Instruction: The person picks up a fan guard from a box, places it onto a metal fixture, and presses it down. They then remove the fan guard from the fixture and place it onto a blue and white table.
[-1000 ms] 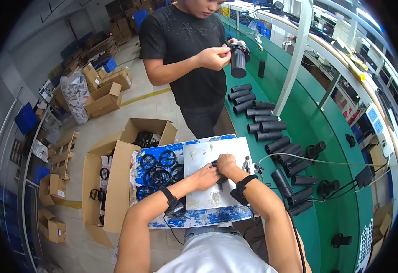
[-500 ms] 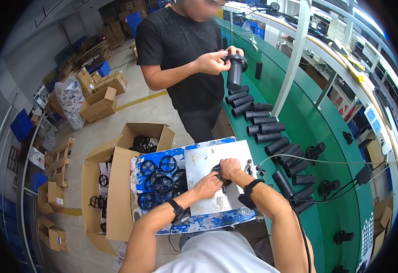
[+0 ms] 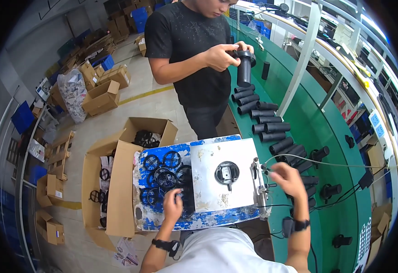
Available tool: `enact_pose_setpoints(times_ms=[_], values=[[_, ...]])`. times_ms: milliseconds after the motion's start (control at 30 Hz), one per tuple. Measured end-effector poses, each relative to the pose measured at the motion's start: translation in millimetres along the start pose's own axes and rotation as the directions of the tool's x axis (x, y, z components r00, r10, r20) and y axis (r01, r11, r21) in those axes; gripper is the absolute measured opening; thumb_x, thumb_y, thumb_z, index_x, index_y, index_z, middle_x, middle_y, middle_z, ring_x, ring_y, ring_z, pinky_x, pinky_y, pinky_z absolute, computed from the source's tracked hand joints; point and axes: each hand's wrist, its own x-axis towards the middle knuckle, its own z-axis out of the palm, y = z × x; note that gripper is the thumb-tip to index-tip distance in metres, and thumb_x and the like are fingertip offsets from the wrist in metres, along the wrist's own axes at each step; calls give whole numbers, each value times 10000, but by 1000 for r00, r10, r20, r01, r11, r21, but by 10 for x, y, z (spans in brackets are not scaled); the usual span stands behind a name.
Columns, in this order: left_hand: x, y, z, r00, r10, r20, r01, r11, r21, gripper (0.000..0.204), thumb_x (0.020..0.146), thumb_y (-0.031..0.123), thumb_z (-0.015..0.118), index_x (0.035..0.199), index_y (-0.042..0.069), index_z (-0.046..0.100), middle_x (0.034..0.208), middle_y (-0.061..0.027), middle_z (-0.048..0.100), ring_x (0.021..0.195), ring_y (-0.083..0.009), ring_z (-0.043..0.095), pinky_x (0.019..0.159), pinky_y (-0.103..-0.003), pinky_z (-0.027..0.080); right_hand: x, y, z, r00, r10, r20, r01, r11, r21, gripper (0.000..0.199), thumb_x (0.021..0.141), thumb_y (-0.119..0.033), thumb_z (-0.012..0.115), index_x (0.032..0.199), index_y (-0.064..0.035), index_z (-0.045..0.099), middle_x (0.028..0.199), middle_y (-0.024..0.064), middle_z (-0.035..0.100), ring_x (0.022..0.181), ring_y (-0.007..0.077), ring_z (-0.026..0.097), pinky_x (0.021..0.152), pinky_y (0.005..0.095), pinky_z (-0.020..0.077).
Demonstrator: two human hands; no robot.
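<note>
A pale metal plate [image 3: 208, 154] lies on a blue, paint-worn board in front of me. A black ring-shaped part [image 3: 227, 174] with a short stem sits at its middle, with neither hand on it. My left hand [image 3: 172, 206] hangs by the board's front edge, beside a pile of black spoked rings [image 3: 166, 178]. It is open, fingers loosely bent, with nothing visible in them. To the right of the plate, my right hand [image 3: 291, 179] hovers close to a metal cylinder fitting with a hose [image 3: 260, 191]. Its fingers are apart and bent, holding nothing that I can see.
Many black tubes [image 3: 272, 128] lie on the green bench [image 3: 294, 113] to the right. Cardboard boxes [image 3: 121, 191] holding more black rings stand at the left. Across from me, a person [image 3: 190, 59] holds a black flanged tube [image 3: 244, 68]. A thin hose crosses the bench.
Both hands have left the middle of the plate, uncovering the ring part. My left hand moved left and nearer, my right hand right over the bench edge. The view shifted slightly.
</note>
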Motion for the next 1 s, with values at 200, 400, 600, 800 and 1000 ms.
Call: enact_pose_setpoints(times_ms=[200, 400, 600, 800, 1000], values=[[-770, -529, -60, 953, -303, -1, 303, 953, -14, 244, 800, -18, 530, 1041, 6, 563, 952, -148, 626, 916, -308, 605, 826, -381, 475, -840, 1497, -606, 877, 195, -439, -275, 953, -127, 104, 833, -83, 607, 857, 17, 593, 661, 72, 632, 592, 127, 610, 571, 267, 488], [-1002, -699, 185, 878, -467, 104, 451, 881, 143, 360, 760, 6, 593, 1114, 25, 532, 1009, -161, 581, 950, -324, 578, 853, -392, 466, -1466, 2167, -311, 886, 274, -375, -424, 807, -412, 131, 811, -99, 625, 824, 31, 631, 672, 111, 669, 572, 179, 652, 587, 288, 518], [-1089, -622, 205, 913, -393, 112, 346, 890, 297, 390, 756, 79, 630, 1127, 37, 519, 1124, -197, 479, 1059, -399, 498, 911, -441, 427, -1439, 1449, 0, 899, 333, -285, -410, 868, -280, 292, 851, -293, 638, 850, -1, 649, 705, 144, 674, 685, 271, 680, 643, 349, 516], [-977, -802, 341, 945, -317, 81, 287, 922, 260, 431, 705, 57, 645, 1109, 35, 496, 1129, -207, 458, 1083, -411, 465, 944, -438, 399, -1194, 618, 253, 977, 195, 86, -207, 961, 182, 337, 928, -286, 569, 800, 24, 596, 573, 70, 595, 534, 133, 606, 515, 274, 466], [-971, -1036, 362, 869, -488, 76, 463, 859, 219, 436, 698, 38, 662, 1106, 55, 507, 1091, -197, 495, 1079, -399, 475, 940, -431, 399, -1194, 261, -23, 963, 102, 248, -124, 989, 75, 187, 825, -156, 708, 736, 5, 684, 575, 19, 577, 481, 61, 468, 433, 246, 323]])
